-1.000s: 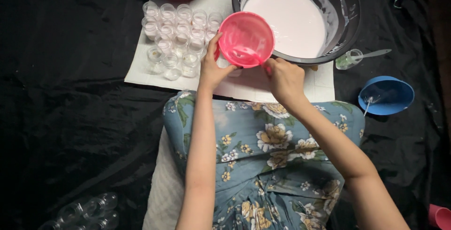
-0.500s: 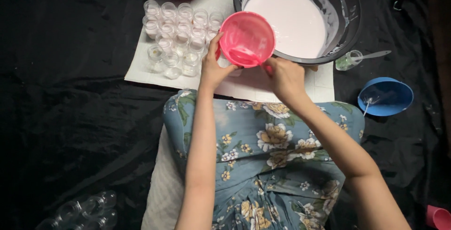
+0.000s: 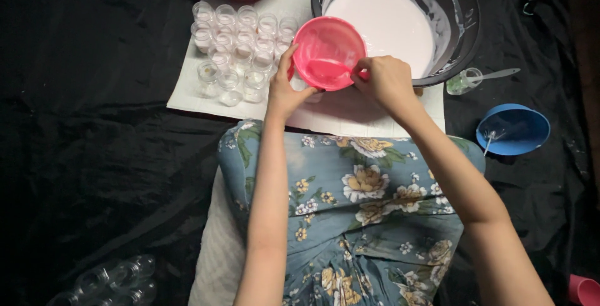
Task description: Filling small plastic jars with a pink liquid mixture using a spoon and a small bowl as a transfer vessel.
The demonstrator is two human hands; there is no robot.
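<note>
Gripping a pink bowl point(image 3: 327, 53) by its rim, the left hand point(image 3: 289, 90) and right hand point(image 3: 386, 81) hold it tilted above the white sheet point(image 3: 350, 115), between small clear jars point(image 3: 240, 53) and a black basin point(image 3: 459, 6) of white liquid.

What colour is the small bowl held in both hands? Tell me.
Pink: the small bowl, seen in the head view, is held by the left hand and right hand.

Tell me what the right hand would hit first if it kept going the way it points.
The right hand points up-left at the pink bowl, already gripping its rim; past that, probably the cluster of small clear jars, though depth is unclear.
</note>
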